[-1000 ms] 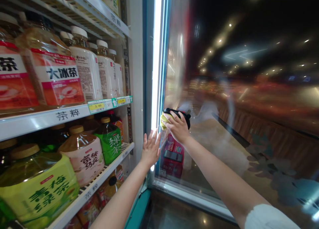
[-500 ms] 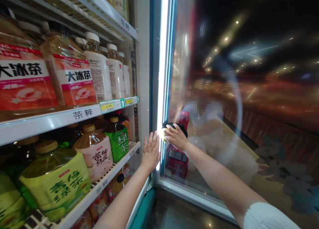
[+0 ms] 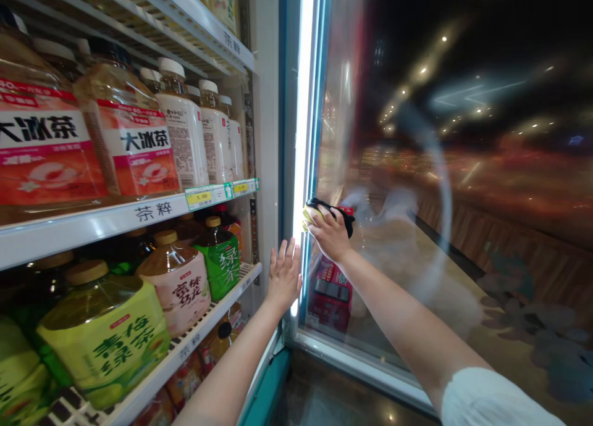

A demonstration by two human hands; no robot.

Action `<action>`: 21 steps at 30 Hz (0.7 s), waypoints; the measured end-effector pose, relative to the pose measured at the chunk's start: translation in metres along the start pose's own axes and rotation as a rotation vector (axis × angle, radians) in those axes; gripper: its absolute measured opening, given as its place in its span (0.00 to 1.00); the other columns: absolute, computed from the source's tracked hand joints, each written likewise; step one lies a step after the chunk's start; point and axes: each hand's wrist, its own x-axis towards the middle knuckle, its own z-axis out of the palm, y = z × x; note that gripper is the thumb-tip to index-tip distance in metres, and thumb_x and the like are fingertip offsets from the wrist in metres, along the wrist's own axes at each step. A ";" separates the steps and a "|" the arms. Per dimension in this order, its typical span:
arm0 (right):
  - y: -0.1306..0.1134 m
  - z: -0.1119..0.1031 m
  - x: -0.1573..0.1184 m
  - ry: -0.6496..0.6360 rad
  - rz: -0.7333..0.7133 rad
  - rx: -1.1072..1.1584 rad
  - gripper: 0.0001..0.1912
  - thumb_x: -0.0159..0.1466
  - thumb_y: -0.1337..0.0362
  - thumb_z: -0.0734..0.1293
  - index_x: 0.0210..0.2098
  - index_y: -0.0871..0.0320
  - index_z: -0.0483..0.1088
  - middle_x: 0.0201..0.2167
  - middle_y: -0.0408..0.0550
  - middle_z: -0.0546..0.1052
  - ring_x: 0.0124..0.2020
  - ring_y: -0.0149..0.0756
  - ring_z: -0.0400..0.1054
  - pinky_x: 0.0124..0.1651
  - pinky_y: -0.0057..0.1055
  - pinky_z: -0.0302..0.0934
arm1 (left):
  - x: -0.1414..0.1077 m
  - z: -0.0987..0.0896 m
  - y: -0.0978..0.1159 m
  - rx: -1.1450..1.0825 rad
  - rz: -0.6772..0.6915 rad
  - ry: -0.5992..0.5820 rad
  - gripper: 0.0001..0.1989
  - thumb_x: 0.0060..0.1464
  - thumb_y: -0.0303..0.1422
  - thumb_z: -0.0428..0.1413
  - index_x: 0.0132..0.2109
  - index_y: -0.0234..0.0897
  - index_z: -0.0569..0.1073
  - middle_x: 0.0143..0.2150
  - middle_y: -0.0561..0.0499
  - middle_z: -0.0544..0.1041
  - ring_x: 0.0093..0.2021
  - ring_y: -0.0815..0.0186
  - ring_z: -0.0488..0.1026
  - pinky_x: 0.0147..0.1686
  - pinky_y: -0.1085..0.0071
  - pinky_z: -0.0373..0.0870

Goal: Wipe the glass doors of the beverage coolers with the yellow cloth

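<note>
My right hand [image 3: 330, 231] presses a black and yellow-green cloth [image 3: 345, 221] against the glass door [image 3: 393, 278], near the door's lit inner edge. Its fingers are bent over the cloth. My left hand [image 3: 283, 278] is raised beside the bright light strip [image 3: 303, 136], fingers stretched and slightly apart, with nothing held. Whether its palm touches the frame behind it, I cannot tell. The left hand is lower than the right and to its left.
Shelves [image 3: 111, 222] at the left hold several drink bottles, among them a green bottle [image 3: 220, 259] near my left hand. Red boxes [image 3: 330, 296] show behind the glass. A teal cabinet base [image 3: 269, 389] runs below.
My right hand has moved up the glass with the cloth, uncovering more of the red boxes. My left hand has shifted slightly up and right.
</note>
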 end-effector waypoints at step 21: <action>0.031 -0.048 0.164 0.082 -0.178 -0.010 0.18 0.74 0.66 0.58 0.59 0.48 0.71 0.70 0.45 0.64 0.73 0.48 0.52 0.69 0.54 0.51 | 0.061 -0.048 -0.026 0.058 -0.041 0.139 0.47 0.54 0.31 0.58 0.75 0.32 0.44 0.78 0.38 0.46 0.77 0.49 0.38 0.74 0.43 0.40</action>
